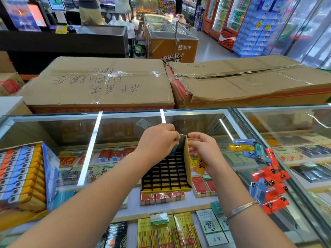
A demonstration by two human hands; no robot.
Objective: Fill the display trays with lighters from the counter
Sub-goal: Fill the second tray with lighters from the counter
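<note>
Yellow tray: a yellow cardboard display tray (166, 174) with a dark grid of square slots sits on the glass counter top (125, 199) between the two forearms; nearly all slots show empty.
Left hand: the left hand (157, 142) curls over the tray's far edge, fingers pinching a teal plastic lighter (174, 151); only the lighter's lower body shows, its top hidden under the fingers.
Right hand: the right hand (202, 151) is just right of the tray; a yellow plastic lighter with a black print (200, 164) hangs from it, held against the palm side, while the index and thumb are loosely bent. How the hidden fingers hold it cannot be told.
Wrist: a thin silver bangle (241, 209) circles the right wrist.
Loose lighters: blue, yellow and orange plastic lighters (268, 178) lie scattered on the glass at right, some overlapping, so a count is unsure.
Full tray: a blue-sided tray packed with orange, blue and yellow lighters (23, 176) stands at left, cut off by the frame edge.
Beyond: two taped brown cardboard boxes (100, 81) lie behind the counter; the handwriting is upside down and hard to read.
</note>
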